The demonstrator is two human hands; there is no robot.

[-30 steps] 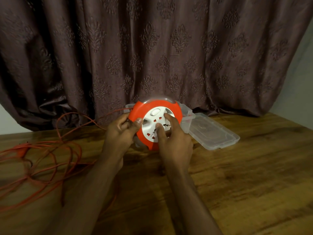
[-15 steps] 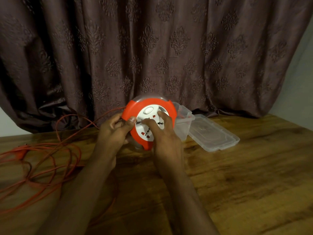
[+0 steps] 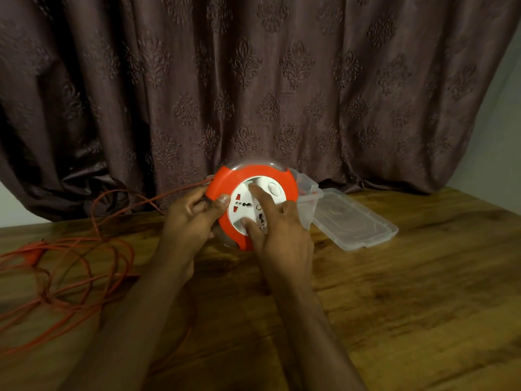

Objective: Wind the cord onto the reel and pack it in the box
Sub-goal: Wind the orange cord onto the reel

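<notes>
While most of the orange cord (image 3: pixel 70 266) lay in loose loops on the worktop (image 3: pixel 394 306), out to the left of the left hand's fingers (image 3: pixel 197 206), the winding was plainly only part done. The left hand (image 3: pixel 191 218) gripped the orange rim of the reel (image 3: pixel 245 179), thumb curled over its edge, with one strand of cord running away from just beside those fingers toward the heap. The right hand (image 3: pixel 279 232) had two fingers extended and pressed on the white socket face, thumb below them, looking set to crank it round. The reel was held up off the worktop, tilted toward the camera. Just beyond the right fingers sat the clear plastic box (image 3: pixel 308 198), its lid (image 3: pixel 355 224) lying open to the right of it; packing was not yet begun. The worktop was dark grained wood, and behind everything hung a brown patterned curtain (image 3: pixel 253 80), with pale wall (image 3: pixel 501 136) at the far right.
</notes>
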